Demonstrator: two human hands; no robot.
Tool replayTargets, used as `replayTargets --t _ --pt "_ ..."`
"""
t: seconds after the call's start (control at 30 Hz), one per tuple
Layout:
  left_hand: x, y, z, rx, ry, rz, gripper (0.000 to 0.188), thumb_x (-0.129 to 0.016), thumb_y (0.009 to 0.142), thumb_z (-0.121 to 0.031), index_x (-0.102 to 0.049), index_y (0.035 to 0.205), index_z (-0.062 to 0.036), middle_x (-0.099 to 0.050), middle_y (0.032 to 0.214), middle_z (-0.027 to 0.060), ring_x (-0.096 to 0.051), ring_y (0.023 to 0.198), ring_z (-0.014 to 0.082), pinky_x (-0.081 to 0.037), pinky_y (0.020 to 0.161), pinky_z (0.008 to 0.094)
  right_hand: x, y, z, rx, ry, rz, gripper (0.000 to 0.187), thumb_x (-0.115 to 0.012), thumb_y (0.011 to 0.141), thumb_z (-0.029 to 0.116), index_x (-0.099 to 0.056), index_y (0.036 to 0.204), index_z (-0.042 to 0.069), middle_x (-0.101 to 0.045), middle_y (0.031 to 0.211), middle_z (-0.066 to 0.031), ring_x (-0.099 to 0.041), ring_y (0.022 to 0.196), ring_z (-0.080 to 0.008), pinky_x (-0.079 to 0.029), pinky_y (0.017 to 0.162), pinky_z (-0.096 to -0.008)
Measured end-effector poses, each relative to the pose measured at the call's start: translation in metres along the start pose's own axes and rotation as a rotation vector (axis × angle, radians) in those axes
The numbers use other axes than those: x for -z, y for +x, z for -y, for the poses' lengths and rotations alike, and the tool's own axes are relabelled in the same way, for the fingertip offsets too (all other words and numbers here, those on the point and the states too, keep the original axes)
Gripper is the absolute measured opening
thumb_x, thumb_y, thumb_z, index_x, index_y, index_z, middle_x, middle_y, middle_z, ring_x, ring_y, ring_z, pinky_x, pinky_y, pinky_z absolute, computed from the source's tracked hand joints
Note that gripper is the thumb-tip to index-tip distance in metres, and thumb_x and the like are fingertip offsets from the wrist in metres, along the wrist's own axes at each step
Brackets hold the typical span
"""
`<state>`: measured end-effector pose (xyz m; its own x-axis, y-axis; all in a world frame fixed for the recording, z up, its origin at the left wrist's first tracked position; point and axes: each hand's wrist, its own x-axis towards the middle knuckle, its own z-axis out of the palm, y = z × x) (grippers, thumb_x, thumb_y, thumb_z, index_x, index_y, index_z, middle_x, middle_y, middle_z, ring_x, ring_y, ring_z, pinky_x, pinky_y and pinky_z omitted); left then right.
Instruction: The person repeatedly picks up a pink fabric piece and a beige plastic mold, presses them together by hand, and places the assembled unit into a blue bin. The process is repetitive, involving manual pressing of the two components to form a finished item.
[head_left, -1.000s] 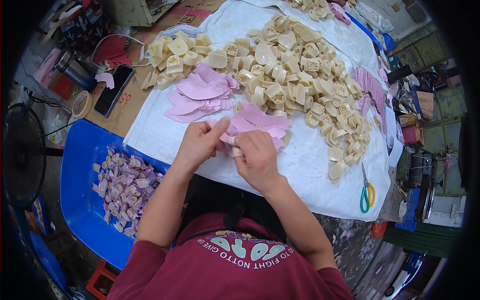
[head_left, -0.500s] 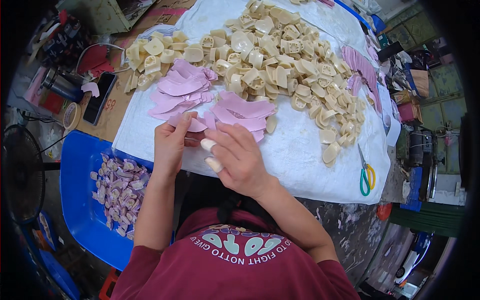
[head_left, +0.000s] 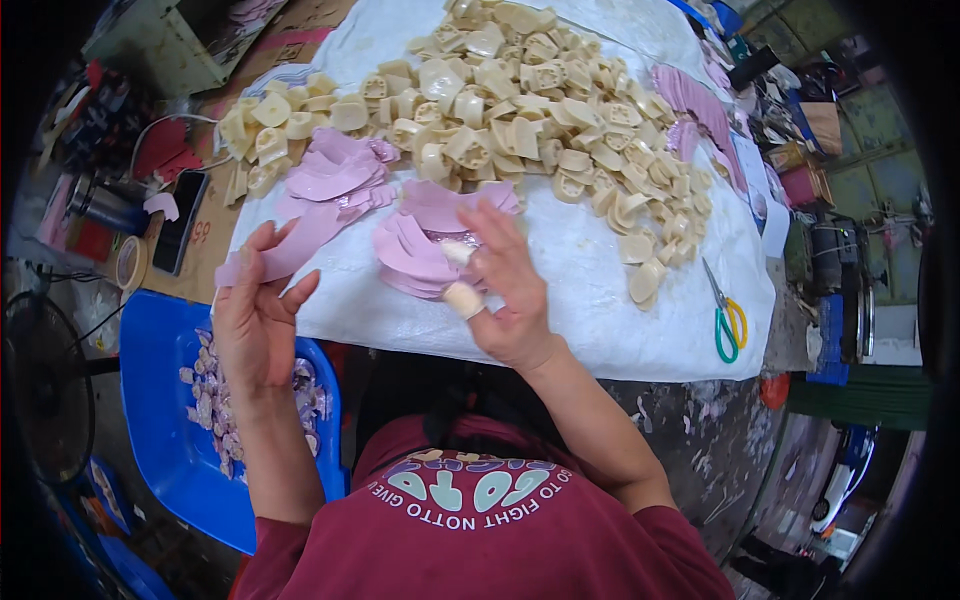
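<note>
In my left hand (head_left: 258, 318) is a curved pink strip (head_left: 290, 245), gripped between the fingers at the table's left front edge. Its far end reaches over a pile of pink sheet pieces (head_left: 338, 172). My right hand (head_left: 512, 295) is open, its fingers stretched out, beside a second stack of pink pieces (head_left: 408, 255). Pale covers (head_left: 464, 299) wrap the tips of two of its digits. Whether those fingers touch the stack, I cannot tell. Beyond both stacks spreads a large heap of cream moulded pieces (head_left: 520, 110).
Below the left forearm stands a blue tub (head_left: 160, 400) holding several small pink-wrapped pieces (head_left: 215, 400). Scissors (head_left: 727, 315) with green and yellow handles lie at the right. A phone (head_left: 182, 222), a tape roll (head_left: 131, 262) and a flask (head_left: 108, 208) sit at the left.
My hands, close together before, have parted. The left has moved left and nearer me with the pink strip. The right has shifted right, fingers spread. The view has moved slightly.
</note>
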<state>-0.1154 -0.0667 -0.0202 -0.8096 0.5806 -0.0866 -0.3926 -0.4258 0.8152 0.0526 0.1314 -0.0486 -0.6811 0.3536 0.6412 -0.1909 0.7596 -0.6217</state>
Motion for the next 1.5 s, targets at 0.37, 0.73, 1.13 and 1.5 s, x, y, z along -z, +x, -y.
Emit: replayTargets --t 0.37,0.73,1.13,1.5 --pt "-0.06 0.012 0.016 0.178 -0.341 0.162 0.039 -0.048 0.095 -0.011 -0.047 0.126 0.0115 -0.049 0.13 0.0298 -0.047 0.126 0.0357 -0.048 0.102 0.0415 0.066 0.039 -0.111 -0.182 -0.731 -0.016 0.052 -0.068 0.069 0.006 -0.052 0.118 -0.001 -0.041 0.139 -0.0178 -0.039 0.127 -0.0357 -0.031 0.105 -0.0451" --pt "-0.057 0.003 0.029 0.236 -0.174 0.171 0.036 -0.05 0.092 -0.011 -0.053 0.12 0.0115 -0.054 0.123 0.0291 -0.052 0.121 0.0357 -0.05 0.099 0.0409 0.081 -0.016 -0.102 -0.301 -0.736 0.028 0.048 -0.062 0.068 0.001 -0.054 0.115 -0.001 -0.055 0.117 -0.0169 -0.053 0.105 -0.0334 -0.038 0.094 -0.0441" --pt "-0.07 -0.005 0.041 0.252 -0.154 0.095 0.035 -0.048 0.096 -0.015 -0.054 0.117 0.0124 -0.059 0.117 0.0279 -0.06 0.111 0.0338 -0.054 0.094 0.0383 0.072 0.11 -0.173 -0.327 -0.761 0.075 0.041 -0.053 0.083 0.013 -0.056 0.123 0.006 -0.057 0.125 -0.0087 -0.051 0.119 -0.0258 -0.023 0.11 -0.051" --pt "-0.064 0.001 0.047 0.258 -0.129 0.09 0.035 -0.043 0.099 -0.017 -0.054 0.119 0.0097 -0.056 0.121 0.0243 -0.054 0.119 0.0314 -0.053 0.095 0.0392 0.09 0.041 -0.135 -0.2 -0.734 -0.143 0.038 -0.057 0.068 -0.003 -0.061 0.106 0.004 -0.058 0.113 -0.0109 -0.053 0.11 -0.0277 -0.033 0.103 -0.0481"
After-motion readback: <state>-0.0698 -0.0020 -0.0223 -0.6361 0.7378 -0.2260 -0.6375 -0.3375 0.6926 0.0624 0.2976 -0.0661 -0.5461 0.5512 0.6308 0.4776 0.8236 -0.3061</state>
